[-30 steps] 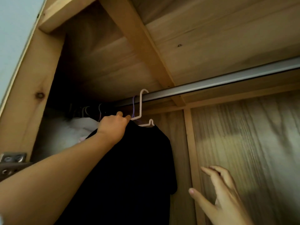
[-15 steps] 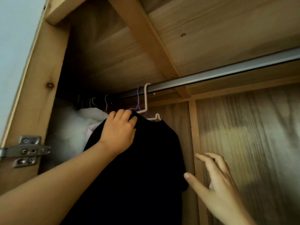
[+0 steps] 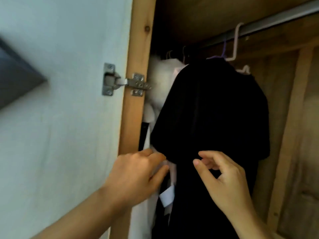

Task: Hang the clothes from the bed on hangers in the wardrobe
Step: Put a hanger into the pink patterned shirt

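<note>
A black shirt (image 3: 215, 114) hangs inside the wardrobe on a pale pink hanger (image 3: 235, 42) hooked over the metal rail (image 3: 269, 23). A purple hanger (image 3: 223, 50) sits just left of it. My left hand (image 3: 136, 175) is at the shirt's lower left edge, with thumb and fingers closed around a fold of a pale garment (image 3: 170, 171) that hangs beside it. My right hand (image 3: 224, 180) hovers in front of the shirt's lower middle. Its fingers are loosely curled and hold nothing, with the thumb and forefinger apart.
White and pale clothes (image 3: 160, 80) on several hangers fill the wardrobe's left end. The open door (image 3: 60, 118) stands at the left on a metal hinge (image 3: 124, 82) fixed to the wooden frame (image 3: 136, 66). Wooden back panels (image 3: 307, 118) lie to the right.
My view has dropped from the rail to the shirt's lower part. My left hand let go of the hanger's top and came down to the shirt's left edge. My right hand moved left, in front of the shirt.
</note>
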Demonstrator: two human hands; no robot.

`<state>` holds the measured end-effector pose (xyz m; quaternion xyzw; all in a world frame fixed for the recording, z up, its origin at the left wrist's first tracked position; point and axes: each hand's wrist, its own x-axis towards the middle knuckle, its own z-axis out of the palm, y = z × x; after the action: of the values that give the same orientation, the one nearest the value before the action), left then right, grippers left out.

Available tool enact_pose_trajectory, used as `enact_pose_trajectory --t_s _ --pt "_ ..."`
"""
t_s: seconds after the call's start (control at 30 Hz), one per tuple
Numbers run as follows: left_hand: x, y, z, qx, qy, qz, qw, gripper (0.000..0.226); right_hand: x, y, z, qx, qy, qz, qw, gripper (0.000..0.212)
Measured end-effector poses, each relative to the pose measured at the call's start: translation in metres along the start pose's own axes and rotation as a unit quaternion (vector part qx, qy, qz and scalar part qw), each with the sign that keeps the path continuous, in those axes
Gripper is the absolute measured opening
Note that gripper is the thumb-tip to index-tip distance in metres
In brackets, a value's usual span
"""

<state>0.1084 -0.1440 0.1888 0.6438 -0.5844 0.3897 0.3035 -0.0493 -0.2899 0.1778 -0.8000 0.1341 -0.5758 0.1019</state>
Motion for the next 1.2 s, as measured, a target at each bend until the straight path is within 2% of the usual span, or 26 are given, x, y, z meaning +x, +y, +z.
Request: enact_pose_trajectory --t_s 0.23,0.33,0.5,0.67,0.77,0.83,1.0,1.13,1.2 --pt "-0.170 -0.019 -0.077 0.020 -0.078 -0.161 0.984 0.030 -0.092 -0.102 0.076 0.077 -0.126 -0.067 0.987 0.029" --pt "-0.256 -0.031 -0.122 0.042 -0.096 -0.253 0.962 0.029 -0.144 -0.164 0.115 0.182 -0.194 -0.082 0.960 0.025" --pt "-0.397 -0.057 -0.224 0.088 -0.119 -0.406 0.902 0.029 -0.232 -0.280 0.184 0.282 -0.264 -0.097 0.917 0.021" --pt "-0.494 -0.069 -0.336 0.181 -0.119 -0.489 0.845 0.027 -0.300 -0.388 0.229 0.335 -0.345 -0.075 0.874 0.024" --pt "-0.544 -0.070 -0.390 0.212 -0.116 -0.538 0.808 0.029 -0.338 -0.446 0.250 0.355 -0.378 -0.089 0.850 0.025" --pt "-0.569 -0.068 -0.415 0.214 -0.111 -0.565 0.789 0.031 -0.359 -0.474 0.261 0.362 -0.405 -0.101 0.833 0.025" --pt "-0.618 -0.062 -0.464 0.217 -0.080 -0.641 0.732 0.014 -0.397 -0.534 0.293 0.379 -0.472 -0.126 0.786 0.026" --pt "-0.657 -0.073 -0.492 0.228 -0.048 -0.690 0.686 0.018 -0.414 -0.585 0.326 0.397 -0.523 -0.160 0.737 0.031" --pt "-0.675 -0.083 -0.501 0.230 -0.035 -0.710 0.665 0.027 -0.423 -0.608 0.345 0.411 -0.541 -0.173 0.713 0.035"
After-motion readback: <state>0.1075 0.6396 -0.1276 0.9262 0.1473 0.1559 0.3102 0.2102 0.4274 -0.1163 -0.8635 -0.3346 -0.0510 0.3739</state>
